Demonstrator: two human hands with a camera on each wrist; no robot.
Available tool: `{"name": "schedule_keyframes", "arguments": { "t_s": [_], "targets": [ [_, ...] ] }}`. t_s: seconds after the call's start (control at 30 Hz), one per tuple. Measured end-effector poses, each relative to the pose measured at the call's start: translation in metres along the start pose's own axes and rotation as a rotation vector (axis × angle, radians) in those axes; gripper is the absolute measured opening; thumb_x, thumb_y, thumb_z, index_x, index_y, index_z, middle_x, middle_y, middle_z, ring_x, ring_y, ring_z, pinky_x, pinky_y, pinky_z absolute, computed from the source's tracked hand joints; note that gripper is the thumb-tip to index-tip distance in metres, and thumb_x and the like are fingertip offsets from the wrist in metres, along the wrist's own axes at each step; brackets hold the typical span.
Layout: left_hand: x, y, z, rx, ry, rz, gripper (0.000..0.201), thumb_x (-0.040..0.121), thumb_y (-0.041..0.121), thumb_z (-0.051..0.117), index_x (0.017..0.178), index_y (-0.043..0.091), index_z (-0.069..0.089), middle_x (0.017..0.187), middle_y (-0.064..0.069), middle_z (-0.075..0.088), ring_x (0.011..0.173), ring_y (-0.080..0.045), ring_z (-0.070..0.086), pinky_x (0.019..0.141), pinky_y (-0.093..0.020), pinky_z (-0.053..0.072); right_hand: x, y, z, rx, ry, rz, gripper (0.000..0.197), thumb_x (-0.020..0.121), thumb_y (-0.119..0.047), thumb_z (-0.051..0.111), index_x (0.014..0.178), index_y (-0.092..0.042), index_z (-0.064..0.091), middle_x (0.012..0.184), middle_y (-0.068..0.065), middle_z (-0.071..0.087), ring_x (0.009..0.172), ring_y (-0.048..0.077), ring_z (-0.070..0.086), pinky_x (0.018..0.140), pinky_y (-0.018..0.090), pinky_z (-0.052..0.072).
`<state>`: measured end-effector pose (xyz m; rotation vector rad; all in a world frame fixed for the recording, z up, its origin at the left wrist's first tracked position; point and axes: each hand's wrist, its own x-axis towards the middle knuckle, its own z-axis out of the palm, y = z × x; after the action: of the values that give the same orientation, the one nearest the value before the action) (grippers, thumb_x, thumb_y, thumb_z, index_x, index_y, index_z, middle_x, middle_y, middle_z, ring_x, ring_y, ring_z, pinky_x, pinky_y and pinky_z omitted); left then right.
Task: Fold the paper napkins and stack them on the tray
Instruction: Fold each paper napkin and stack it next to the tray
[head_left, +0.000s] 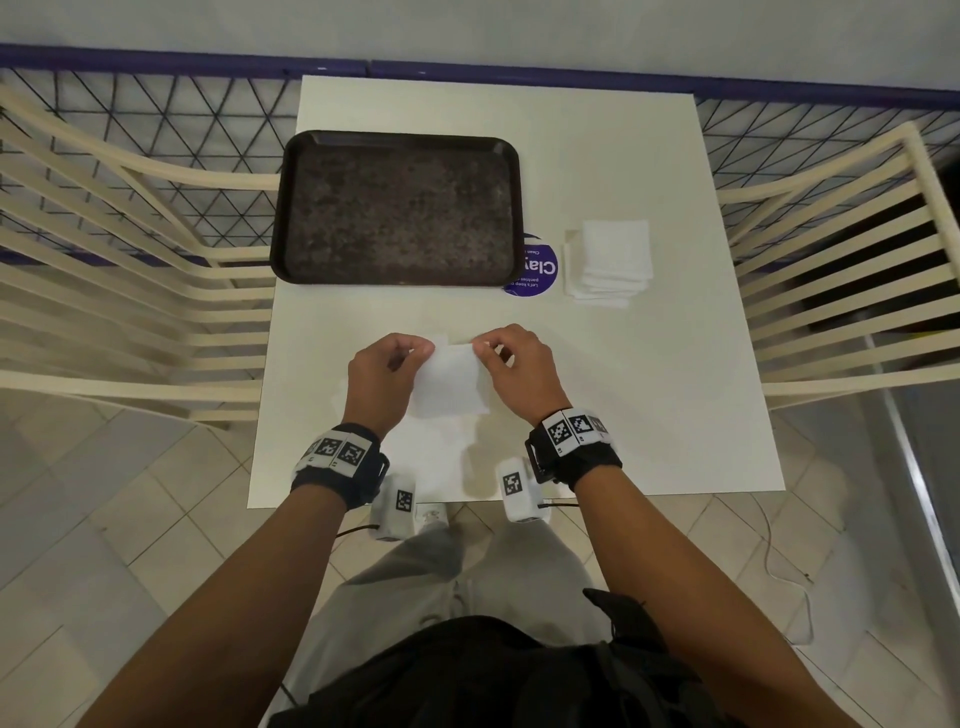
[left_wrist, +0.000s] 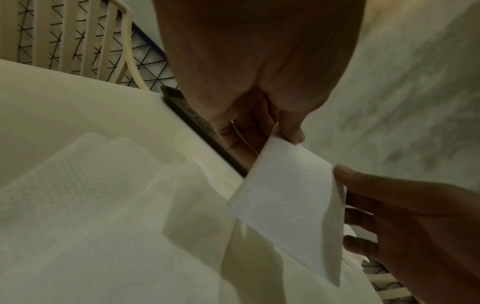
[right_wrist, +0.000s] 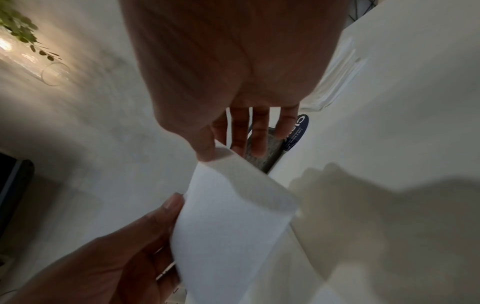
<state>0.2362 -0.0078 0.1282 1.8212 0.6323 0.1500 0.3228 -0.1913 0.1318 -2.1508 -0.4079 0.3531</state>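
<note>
Two hands, left hand (head_left: 382, 376) and right hand (head_left: 519, 366), are pinching the top corners of a white paper napkin (head_left: 449, 384) above the white square table (head_left: 623, 389); the dark rectangular plastic tray (head_left: 291, 208) is overhanging the table's left edge, partly covering a round blue sticker (head_left: 540, 270); a white napkin stack (head_left: 610, 265) is lying beside it.

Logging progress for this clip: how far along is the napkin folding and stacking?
Done: nothing stacked, the dark rectangular plastic tray holds no napkins. In hand: the left hand and right hand each pinch a top corner of one white paper napkin, lifted above the white table; another sheet lies flat beneath it. Left: finishing this fold, plus the pile of white napkins right of the tray.
</note>
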Motion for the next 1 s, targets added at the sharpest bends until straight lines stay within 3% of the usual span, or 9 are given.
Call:
{"name": "schedule_keyframes", "arguments": {
  "t_s": [0.1, 0.2, 0.47, 0.53, 0.6, 0.67, 0.73, 0.87, 1.0],
  "targets": [
    [-0.002, 0.004, 0.0, -0.03, -0.019, 0.02, 0.006, 0.095, 0.023, 0.073, 0.094, 0.018, 0.077, 0.091, 0.009, 0.077, 0.079, -0.001, 0.067, 0.074, -0.01, 0.048, 0.002, -0.01, 0.006, -0.053, -0.024, -0.057, 0.021, 0.089, -0.048, 0.067, 0.107, -0.037, 0.069, 0.101, -0.016, 0.064, 0.092, 0.01, 0.056, 0.085, 0.036, 0.045],
    [-0.004, 0.009, 0.0, -0.029, -0.038, 0.048, 0.007, 0.095, 0.024, 0.074, 0.095, 0.018, 0.078, 0.091, 0.008, 0.077, 0.083, -0.006, 0.069, 0.076, -0.013, 0.05, 0.006, -0.02, 0.009, -0.138, -0.025, -0.093, 0.026, 0.086, -0.056, 0.068, 0.105, -0.039, 0.067, 0.102, -0.019, 0.063, 0.097, 0.007, 0.054, 0.086, 0.038, 0.039],
    [-0.003, 0.004, -0.003, -0.079, -0.016, 0.042, 0.008, 0.095, 0.022, 0.073, 0.091, 0.018, 0.078, 0.091, 0.007, 0.077, 0.086, -0.012, 0.07, 0.08, -0.022, 0.053, 0.014, -0.019, 0.008, -0.107, -0.106, -0.002, 0.012, 0.09, -0.044, 0.065, 0.089, -0.034, 0.071, 0.092, -0.017, 0.071, 0.091, 0.008, 0.065, 0.098, 0.051, 0.043],
    [-0.002, 0.0, -0.003, -0.087, 0.007, 0.031, 0.009, 0.096, 0.022, 0.072, 0.088, 0.02, 0.076, 0.09, 0.008, 0.076, 0.085, -0.011, 0.068, 0.081, -0.026, 0.054, 0.016, -0.01, 0.001, -0.068, -0.092, 0.031, 0.009, 0.09, -0.041, 0.066, 0.087, -0.033, 0.071, 0.087, -0.016, 0.071, 0.084, 0.009, 0.065, 0.093, 0.047, 0.049],
    [0.0, -0.002, -0.003, -0.089, 0.028, 0.02, 0.012, 0.096, 0.022, 0.07, 0.085, 0.022, 0.073, 0.09, 0.008, 0.076, 0.086, -0.011, 0.068, 0.082, -0.028, 0.054, 0.017, -0.004, -0.009, 0.022, -0.073, 0.082, 0.008, 0.09, -0.03, 0.07, 0.088, -0.025, 0.075, 0.084, -0.013, 0.072, 0.079, 0.006, 0.064, 0.086, 0.034, 0.053],
    [0.001, -0.004, -0.003, -0.061, 0.038, 0.021, 0.011, 0.097, 0.023, 0.069, 0.086, 0.022, 0.071, 0.092, 0.009, 0.075, 0.087, -0.01, 0.067, 0.08, -0.025, 0.053, 0.017, -0.003, -0.017, 0.096, -0.071, 0.112, 0.007, 0.091, -0.018, 0.071, 0.09, -0.015, 0.077, 0.082, -0.008, 0.072, 0.073, -0.003, 0.061, 0.076, 0.014, 0.047],
    [0.001, -0.004, -0.001, -0.02, 0.051, 0.038, 0.011, 0.098, 0.023, 0.067, 0.088, 0.022, 0.07, 0.094, 0.013, 0.073, 0.088, -0.003, 0.065, 0.077, -0.018, 0.05, 0.016, -0.003, -0.018, 0.122, -0.068, 0.129, 0.007, 0.09, -0.013, 0.07, 0.089, -0.014, 0.077, 0.08, -0.006, 0.072, 0.07, -0.003, 0.06, 0.07, 0.005, 0.042],
    [0.002, 0.001, 0.009, 0.005, 0.088, 0.048, 0.01, 0.1, 0.022, 0.064, 0.09, 0.021, 0.066, 0.094, 0.017, 0.07, 0.087, 0.008, 0.061, 0.07, -0.009, 0.044, 0.012, -0.005, -0.012, 0.188, -0.052, 0.2, 0.008, 0.095, -0.029, 0.065, 0.095, -0.022, 0.07, 0.087, -0.008, 0.07, 0.08, 0.008, 0.064, 0.077, 0.015, 0.047],
    [0.007, 0.004, 0.015, 0.009, 0.117, 0.031, 0.008, 0.101, 0.022, 0.062, 0.095, 0.019, 0.065, 0.096, 0.015, 0.069, 0.087, 0.006, 0.061, 0.07, -0.009, 0.043, 0.006, -0.006, -0.004, 0.178, -0.156, 0.328, 0.035, 0.093, -0.053, 0.062, 0.108, -0.021, 0.064, 0.092, -0.008, 0.067, 0.086, 0.009, 0.062, 0.077, 0.022, 0.046]
  ]
}}
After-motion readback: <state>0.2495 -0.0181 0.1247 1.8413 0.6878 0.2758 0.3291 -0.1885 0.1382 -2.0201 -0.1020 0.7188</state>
